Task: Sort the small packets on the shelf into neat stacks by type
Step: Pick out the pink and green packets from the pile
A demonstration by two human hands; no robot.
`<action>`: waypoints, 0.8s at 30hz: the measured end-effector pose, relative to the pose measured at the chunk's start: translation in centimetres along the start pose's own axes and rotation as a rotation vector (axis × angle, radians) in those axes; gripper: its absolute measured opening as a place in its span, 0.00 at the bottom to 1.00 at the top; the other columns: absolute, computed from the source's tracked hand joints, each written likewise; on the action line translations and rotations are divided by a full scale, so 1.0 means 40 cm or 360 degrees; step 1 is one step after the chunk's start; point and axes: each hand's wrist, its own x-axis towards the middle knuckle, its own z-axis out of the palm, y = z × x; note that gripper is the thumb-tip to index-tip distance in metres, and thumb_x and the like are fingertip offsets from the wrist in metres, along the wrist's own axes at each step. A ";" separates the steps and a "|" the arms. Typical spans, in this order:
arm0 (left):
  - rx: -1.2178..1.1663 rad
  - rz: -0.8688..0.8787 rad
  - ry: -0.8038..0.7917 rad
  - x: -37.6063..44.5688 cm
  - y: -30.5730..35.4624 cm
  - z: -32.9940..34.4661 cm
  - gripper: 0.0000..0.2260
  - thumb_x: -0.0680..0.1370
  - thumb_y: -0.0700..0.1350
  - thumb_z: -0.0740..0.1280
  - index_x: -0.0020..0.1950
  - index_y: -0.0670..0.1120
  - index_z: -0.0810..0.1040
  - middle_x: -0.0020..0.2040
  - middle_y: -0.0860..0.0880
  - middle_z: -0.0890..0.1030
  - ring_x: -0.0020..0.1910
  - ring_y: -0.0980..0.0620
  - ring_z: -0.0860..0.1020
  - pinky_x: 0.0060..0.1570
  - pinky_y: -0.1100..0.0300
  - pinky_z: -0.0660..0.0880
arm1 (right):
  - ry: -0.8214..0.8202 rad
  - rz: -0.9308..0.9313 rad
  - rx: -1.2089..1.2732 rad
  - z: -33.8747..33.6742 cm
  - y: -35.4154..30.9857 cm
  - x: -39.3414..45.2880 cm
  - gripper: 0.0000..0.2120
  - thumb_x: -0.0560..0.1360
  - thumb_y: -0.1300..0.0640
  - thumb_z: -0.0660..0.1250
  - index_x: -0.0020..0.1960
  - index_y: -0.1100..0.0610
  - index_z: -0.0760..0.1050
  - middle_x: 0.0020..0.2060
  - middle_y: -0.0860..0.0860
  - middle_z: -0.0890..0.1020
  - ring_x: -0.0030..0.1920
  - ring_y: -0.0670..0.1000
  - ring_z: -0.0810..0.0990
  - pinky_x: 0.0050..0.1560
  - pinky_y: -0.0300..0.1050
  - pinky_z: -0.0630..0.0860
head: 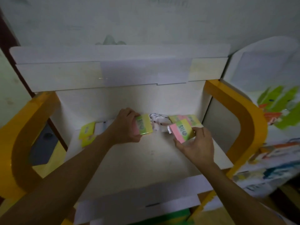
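Over the white shelf, my left hand gripping a pink-and-yellow packet, my right hand pinching another one, yellow-green packets off left

Bare forearms, no sleeves, unadorned hands

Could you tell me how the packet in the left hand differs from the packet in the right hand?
The left packet is held nearly square to the camera, yellow side to the right; the right packet is tilted, pink side down and left. The left hand grips its packet from the left side, while the right hand holds its packet from below. Both are pink and yellow, printed 2209, and held above the shelf.
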 end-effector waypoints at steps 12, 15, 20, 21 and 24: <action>-0.0060 -0.0196 0.0019 0.097 0.208 0.128 0.39 0.57 0.60 0.73 0.65 0.45 0.74 0.55 0.47 0.71 0.53 0.47 0.69 0.59 0.47 0.72 | -0.0289 0.0242 -0.0062 -0.128 0.240 0.070 0.43 0.61 0.24 0.67 0.59 0.57 0.69 0.51 0.52 0.73 0.45 0.54 0.78 0.39 0.44 0.74; -0.0051 -0.0227 -0.0022 0.096 0.244 0.150 0.41 0.57 0.60 0.75 0.66 0.45 0.73 0.57 0.48 0.69 0.54 0.51 0.65 0.58 0.52 0.69 | -0.0421 0.0206 -0.0227 -0.125 0.246 0.046 0.46 0.60 0.16 0.55 0.57 0.55 0.68 0.47 0.51 0.71 0.38 0.48 0.76 0.33 0.41 0.76; -0.0024 -0.0250 -0.0037 0.100 0.260 0.154 0.41 0.57 0.61 0.74 0.66 0.45 0.73 0.55 0.48 0.70 0.55 0.49 0.68 0.57 0.59 0.63 | -0.0585 0.0320 -0.0238 -0.086 0.252 0.018 0.50 0.61 0.15 0.51 0.61 0.56 0.68 0.51 0.53 0.72 0.45 0.52 0.77 0.42 0.45 0.79; -0.0021 -0.0243 -0.0037 0.098 0.260 0.154 0.40 0.57 0.62 0.74 0.65 0.45 0.73 0.55 0.48 0.70 0.55 0.49 0.69 0.57 0.61 0.62 | -0.0626 0.0320 -0.0239 -0.078 0.248 0.011 0.50 0.62 0.16 0.51 0.63 0.57 0.67 0.54 0.54 0.71 0.48 0.54 0.78 0.45 0.47 0.79; -0.0036 -0.0237 -0.0023 0.095 0.264 0.154 0.40 0.57 0.62 0.73 0.64 0.45 0.74 0.55 0.48 0.70 0.55 0.50 0.69 0.56 0.64 0.59 | -0.0708 0.0286 -0.0282 -0.061 0.237 -0.001 0.48 0.65 0.19 0.54 0.67 0.58 0.63 0.60 0.56 0.69 0.55 0.56 0.76 0.48 0.48 0.75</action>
